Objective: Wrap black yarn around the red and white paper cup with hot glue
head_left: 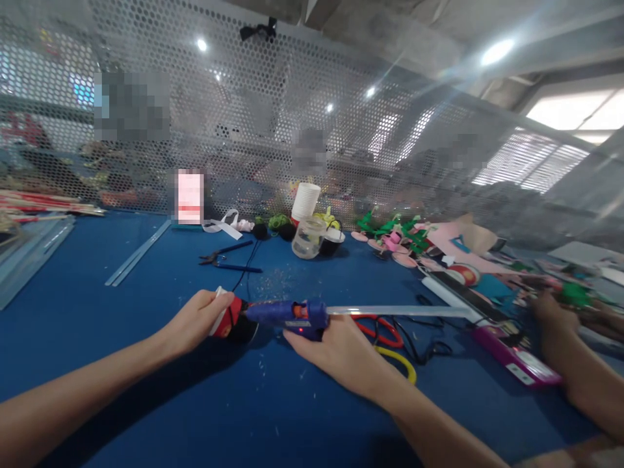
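Head view: red, black and white cup-shaped piece (234,320) held over the near-middle of the blue tabletop (146,416), left hand (197,318) pinching its white end. Blue plastic glue gun (287,314) just right of it, nozzle at the piece, can't tell if touching. Right hand (336,348) wrapped round the gun; long translucent glue stick (400,311) runs right from its back. Farther: blue-handled pliers (231,267), clear plastic cup (309,240). Right: purple plastic device (519,361).
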Demonstrator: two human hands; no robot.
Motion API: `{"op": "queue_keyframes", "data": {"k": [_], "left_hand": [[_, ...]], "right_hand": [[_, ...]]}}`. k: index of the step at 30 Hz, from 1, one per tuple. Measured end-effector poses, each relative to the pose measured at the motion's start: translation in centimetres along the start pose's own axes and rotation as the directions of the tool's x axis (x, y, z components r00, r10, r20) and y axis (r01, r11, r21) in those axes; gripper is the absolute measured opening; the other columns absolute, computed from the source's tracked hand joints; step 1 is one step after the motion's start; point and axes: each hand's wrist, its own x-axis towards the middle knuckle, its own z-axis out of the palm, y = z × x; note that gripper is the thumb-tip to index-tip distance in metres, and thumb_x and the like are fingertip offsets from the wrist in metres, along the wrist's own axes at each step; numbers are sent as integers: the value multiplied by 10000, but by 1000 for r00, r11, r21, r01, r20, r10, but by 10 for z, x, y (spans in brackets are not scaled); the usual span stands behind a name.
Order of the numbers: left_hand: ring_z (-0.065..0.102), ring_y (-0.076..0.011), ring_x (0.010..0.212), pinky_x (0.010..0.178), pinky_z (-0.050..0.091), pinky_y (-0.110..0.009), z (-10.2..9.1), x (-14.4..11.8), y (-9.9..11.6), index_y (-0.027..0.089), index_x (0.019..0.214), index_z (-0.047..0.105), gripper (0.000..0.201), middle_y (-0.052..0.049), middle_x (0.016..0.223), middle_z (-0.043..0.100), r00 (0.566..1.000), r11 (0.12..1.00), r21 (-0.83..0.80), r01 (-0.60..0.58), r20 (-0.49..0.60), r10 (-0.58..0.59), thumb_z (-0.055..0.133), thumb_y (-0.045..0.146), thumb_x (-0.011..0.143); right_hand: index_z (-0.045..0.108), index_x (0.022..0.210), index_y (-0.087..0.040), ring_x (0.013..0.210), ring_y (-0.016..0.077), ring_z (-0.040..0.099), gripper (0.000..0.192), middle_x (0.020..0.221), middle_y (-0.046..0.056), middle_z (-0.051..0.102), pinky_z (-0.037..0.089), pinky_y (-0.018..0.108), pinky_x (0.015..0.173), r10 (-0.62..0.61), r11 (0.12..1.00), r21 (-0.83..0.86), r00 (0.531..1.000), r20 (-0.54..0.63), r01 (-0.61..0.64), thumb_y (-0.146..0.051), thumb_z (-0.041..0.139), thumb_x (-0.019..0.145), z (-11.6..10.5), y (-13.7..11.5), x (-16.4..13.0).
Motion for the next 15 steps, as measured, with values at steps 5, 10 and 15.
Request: {"op": "queue_keyframes", "data": {"k": [5, 10, 15], "left_hand": [[289, -72, 397, 406, 203, -207, 1, 0, 2, 147, 474, 428, 381, 51, 408, 345, 1000, 1000, -1, 3, -20, -3, 353, 454, 686], [291, -70, 389, 399, 214, -201, 3, 0, 5, 157, 453, 393, 368, 53, 401, 347, 999, 998, -52, 39, -34, -41, 370, 453, 671], [305, -72, 384, 398, 215, -198, 3, -1, 6, 150, 466, 423, 366, 52, 396, 366, 998, 998, -51, 32, -46, -35, 376, 455, 662]], "right_hand": [[529, 637, -183, 540, 113, 448, 119, 597, -11, 542, 362, 231, 529, -112, 990, -89, 992, -54, 107, -237, 456, 712, 2, -1, -2], [535, 648, -182, 589, 127, 472, 94, 634, 2, 557, 382, 238, 572, -138, 988, -71, 990, 20, 139, -192, 457, 699, -1, -6, -4], [546, 689, -185, 573, 126, 482, 85, 633, 3, 566, 383, 228, 550, -134, 988, -71, 991, -1, 134, -188, 462, 696, 1, -6, -6]]}}
